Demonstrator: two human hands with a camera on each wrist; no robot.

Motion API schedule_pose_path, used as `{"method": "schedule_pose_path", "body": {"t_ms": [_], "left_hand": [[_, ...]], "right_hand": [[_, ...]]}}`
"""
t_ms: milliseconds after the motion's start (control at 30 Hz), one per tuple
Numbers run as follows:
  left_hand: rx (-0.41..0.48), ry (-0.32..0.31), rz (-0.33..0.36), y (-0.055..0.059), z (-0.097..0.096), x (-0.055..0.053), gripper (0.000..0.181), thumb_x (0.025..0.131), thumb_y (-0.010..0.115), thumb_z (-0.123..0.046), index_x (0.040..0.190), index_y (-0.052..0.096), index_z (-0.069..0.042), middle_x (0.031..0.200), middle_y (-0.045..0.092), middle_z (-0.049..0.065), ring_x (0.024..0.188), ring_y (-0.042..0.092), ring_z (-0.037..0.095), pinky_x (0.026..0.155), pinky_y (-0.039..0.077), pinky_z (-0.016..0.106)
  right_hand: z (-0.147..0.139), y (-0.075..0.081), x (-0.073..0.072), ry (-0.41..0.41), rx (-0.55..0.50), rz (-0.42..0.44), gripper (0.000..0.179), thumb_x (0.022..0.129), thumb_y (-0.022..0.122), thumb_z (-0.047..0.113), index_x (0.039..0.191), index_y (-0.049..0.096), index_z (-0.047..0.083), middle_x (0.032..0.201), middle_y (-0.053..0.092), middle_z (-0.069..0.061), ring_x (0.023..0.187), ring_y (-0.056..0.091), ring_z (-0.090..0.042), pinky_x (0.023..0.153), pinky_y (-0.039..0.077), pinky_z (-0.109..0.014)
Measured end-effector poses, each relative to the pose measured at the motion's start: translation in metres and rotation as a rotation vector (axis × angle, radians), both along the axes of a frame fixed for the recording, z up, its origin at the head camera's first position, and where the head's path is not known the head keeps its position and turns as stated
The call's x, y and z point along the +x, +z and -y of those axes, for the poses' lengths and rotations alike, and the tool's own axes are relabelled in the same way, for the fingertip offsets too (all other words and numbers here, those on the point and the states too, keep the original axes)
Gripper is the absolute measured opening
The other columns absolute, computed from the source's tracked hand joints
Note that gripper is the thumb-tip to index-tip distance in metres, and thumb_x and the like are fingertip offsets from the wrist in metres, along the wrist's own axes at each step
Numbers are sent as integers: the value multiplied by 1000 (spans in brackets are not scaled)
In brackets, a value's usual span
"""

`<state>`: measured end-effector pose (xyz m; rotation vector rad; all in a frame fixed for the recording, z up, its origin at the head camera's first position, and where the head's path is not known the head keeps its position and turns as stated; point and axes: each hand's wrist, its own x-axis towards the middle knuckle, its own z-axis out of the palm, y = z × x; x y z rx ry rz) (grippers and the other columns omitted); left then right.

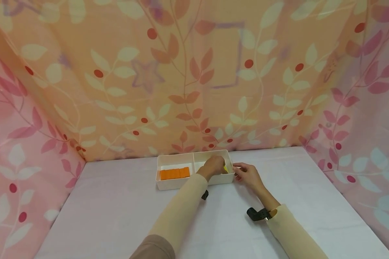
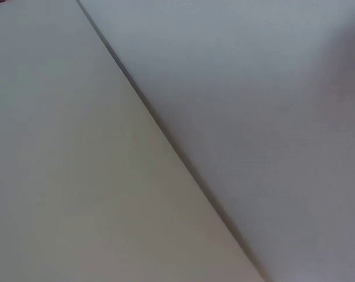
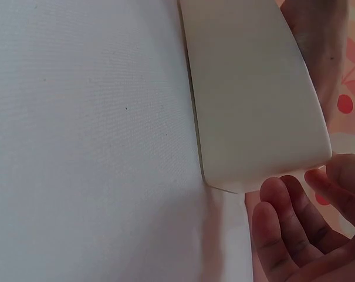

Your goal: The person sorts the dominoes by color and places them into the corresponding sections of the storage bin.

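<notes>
A white two-compartment box (image 1: 169, 185) sits near the back of the table. My left hand (image 1: 214, 166) reaches into its right compartment, fingers bent downward on a small yellow piece (image 1: 226, 169) by the right wall. Most of that piece and the fingertips are hidden. At the box's right end, my right hand (image 1: 249, 176) has loosely extended fingers touching the outer wall; the right wrist view shows those fingers (image 3: 277, 229) beside the box corner (image 3: 265, 141). Several orange blocks (image 1: 175, 173) lie in a row in the left compartment.
The table (image 1: 116, 216) has a white cloth. A floral curtain (image 1: 188, 72) hangs directly behind the box, with pink floral cloth (image 1: 369, 108) along the sides. In the left wrist view, only the box's outer wall (image 2: 95, 164) and the tablecloth (image 2: 253, 117) fill the picture.
</notes>
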<state>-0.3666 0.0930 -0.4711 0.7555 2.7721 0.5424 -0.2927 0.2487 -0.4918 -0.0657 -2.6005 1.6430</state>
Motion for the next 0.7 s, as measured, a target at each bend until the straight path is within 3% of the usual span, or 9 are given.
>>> {"method": "schedule_pose_path", "body": {"t_ms": [100,200,500,700], "left_hand": [[21,-22,-3,2,3,1,26,82,77,-27,99,75,-8,94,73,0,90,62,15,79,50,22],[55,-35,5,7,6,2,33,88,71,-29,114,72,-9,115,72,2,108,64,17,95,50,27],[268,43,110,35,30,8,31,95,61,-33,118,70,-13,117,70,2,104,62,18,95,50,32],[368,60,63,44,60,16,28,95,61,-28,115,71,-10,114,69,4,105,60,21,95,51,34]], "right_hand": [[1,-1,0,-6,6,0,32,94,62,13,119,64,-7,76,68,-15,60,62,-14,58,54,-27],[1,-1,-1,-5,18,8,32,95,62,15,120,64,-5,75,68,-12,61,63,-14,60,55,-28],[0,1,-2,-11,26,43,34,96,61,18,123,63,-3,77,67,-9,63,63,-17,61,56,-30],[1,0,-2,-18,28,56,35,96,60,17,124,62,-4,78,67,-12,64,63,-18,61,56,-30]]}}
